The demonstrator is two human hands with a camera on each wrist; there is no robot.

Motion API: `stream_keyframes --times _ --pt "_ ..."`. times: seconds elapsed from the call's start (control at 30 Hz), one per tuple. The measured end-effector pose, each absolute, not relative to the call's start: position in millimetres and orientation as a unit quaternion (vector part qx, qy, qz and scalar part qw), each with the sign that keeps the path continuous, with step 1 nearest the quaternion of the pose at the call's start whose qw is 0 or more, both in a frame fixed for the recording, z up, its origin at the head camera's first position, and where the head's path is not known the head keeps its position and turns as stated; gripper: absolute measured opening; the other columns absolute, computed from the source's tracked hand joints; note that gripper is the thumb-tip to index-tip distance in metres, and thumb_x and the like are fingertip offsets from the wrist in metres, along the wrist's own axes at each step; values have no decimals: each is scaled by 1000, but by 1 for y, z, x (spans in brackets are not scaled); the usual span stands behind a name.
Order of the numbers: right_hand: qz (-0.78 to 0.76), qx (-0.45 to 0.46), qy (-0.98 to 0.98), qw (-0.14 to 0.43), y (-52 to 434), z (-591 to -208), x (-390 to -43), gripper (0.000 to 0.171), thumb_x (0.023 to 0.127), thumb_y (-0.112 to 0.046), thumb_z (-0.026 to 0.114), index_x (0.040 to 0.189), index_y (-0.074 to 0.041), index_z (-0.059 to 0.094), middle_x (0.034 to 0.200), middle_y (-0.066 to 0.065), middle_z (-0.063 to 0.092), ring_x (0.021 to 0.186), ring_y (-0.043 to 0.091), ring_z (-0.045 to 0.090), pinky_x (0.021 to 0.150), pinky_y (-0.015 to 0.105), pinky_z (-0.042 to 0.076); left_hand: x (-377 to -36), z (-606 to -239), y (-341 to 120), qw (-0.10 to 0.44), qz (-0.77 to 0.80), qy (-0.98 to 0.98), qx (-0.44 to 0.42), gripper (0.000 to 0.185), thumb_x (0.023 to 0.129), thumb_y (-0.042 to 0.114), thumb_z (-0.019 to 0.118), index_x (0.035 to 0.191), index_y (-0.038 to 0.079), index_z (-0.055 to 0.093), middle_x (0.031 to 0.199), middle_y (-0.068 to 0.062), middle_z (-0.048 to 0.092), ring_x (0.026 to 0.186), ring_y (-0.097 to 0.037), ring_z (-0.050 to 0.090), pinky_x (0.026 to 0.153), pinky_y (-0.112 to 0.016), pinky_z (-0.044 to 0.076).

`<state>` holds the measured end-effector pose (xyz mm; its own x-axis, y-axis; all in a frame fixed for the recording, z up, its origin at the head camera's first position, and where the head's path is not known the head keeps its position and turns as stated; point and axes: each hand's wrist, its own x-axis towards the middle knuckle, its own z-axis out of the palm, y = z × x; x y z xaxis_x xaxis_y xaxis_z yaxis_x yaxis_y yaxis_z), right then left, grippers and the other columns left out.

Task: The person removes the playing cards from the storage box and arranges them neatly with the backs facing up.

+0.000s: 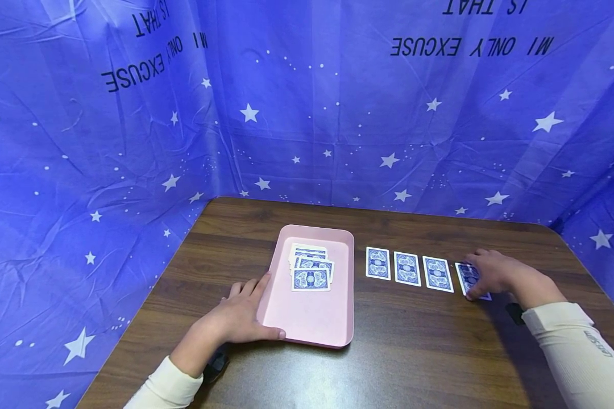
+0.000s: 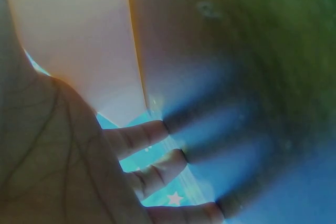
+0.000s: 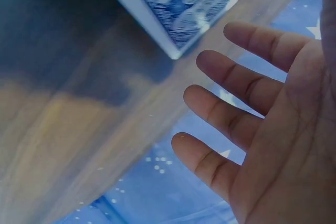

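The rightmost card (image 1: 468,276) lies partly under the nearer right hand (image 1: 498,274), long axis running near to far; fingers (image 3: 220,115) spread apart, contact unclear.

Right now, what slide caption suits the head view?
Left hand against pink tray, right hand at the rightmost face-down playing card.

Starry blue curtains (image 1: 286,130) around a wooden surface (image 1: 414,346) mark a curtained-off corner; the room's kind is unclear.
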<state>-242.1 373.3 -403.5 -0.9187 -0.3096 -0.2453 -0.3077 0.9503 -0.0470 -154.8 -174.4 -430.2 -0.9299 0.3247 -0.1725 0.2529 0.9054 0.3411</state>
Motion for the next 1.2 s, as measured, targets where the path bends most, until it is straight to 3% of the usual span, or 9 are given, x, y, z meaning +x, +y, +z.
stream_keyframes --times 0.27,0.4,0.63,1.2 --pt "8 -207 976 72 353 -392 -244 83 55 -48 90 119 -1 66 116 28 58 108 51 52 81 65 46 -156 -431 -175 118 156 969 150 132 61 81 71 160 12 17 150 -19 39 130 -43 37 93 -73 36" --pt "12 -224 972 73 337 -384 -246 78 58 -46 89 118 -2 66 114 24 58 108 48 53 81 63 46 -156 -432 -175 117 153 969 154 132 61 81 71 160 14 16 150 -18 39 129 -43 37 93 -73 37" --pt "30 -242 968 59 310 -374 -252 85 61 -48 89 123 3 62 119 27 57 112 50 51 86 63 45 -154 -430 -175 110 156 970 153 132 60 82 70 160 14 16 148 -18 41 129 -44 37 90 -74 37" --pt "46 -309 949 34 247 -363 -266 78 61 -41 91 124 -4 63 120 19 58 114 42 52 88 61 45 -153 -430 -175 107 157 970 154 132 61 80 71 160 13 16 148 -19 40 129 -44 37 90 -74 38"
